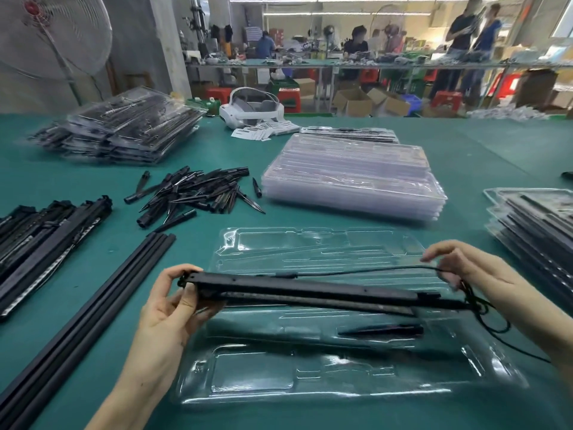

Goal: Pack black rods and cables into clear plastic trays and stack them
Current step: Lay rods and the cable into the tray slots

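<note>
Above clear tray point(341, 380): left hand point(169, 308) grips black rod point(310, 291); right hand point(462, 265) pinches cable point(356, 270).

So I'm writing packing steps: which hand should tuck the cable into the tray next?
Probably the right hand: it already pinches the cable beside the loose coil. The left hand grips the black rod's far end above the clear tray.
</note>
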